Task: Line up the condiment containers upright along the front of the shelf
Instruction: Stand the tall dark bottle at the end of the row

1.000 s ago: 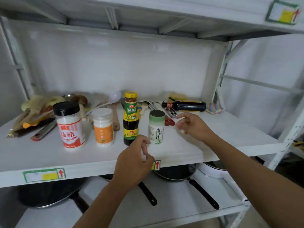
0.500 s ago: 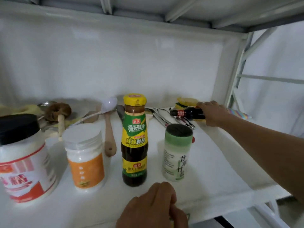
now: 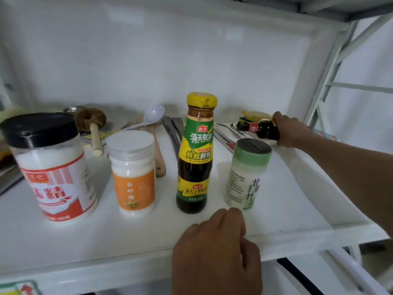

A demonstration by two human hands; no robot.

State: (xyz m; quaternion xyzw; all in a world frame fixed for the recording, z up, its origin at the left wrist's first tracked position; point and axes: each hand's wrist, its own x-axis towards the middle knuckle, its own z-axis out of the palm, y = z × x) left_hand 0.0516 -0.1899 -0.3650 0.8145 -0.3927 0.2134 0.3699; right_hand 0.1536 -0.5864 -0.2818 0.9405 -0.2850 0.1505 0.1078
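Four containers stand upright in a row near the front of the white shelf (image 3: 131, 237): a black-lidded jar with a red label (image 3: 53, 167), a white jar with an orange label (image 3: 133, 173), a dark sauce bottle with a yellow cap (image 3: 195, 154) and a green-topped shaker (image 3: 246, 173). At the back right a small dark bottle (image 3: 258, 129) lies on its side, neck pointing left, with my right hand (image 3: 291, 130) closed around its body. My left hand (image 3: 217, 254) hangs loosely curled at the shelf's front edge, holding nothing.
Behind the row lie a white plastic spoon (image 3: 152, 114), a wooden spatula (image 3: 158, 154), metal tongs (image 3: 173, 130), cutlery (image 3: 225, 135), a wooden-handled brush (image 3: 92, 124) and a yellow sponge (image 3: 256, 114). The shelf's white upright (image 3: 319, 86) stands at the right.
The camera has moved in closer to the shelf. My right hand reached back from the shaker to the lying dark bottle and closed on it. My left hand stayed at the front edge.
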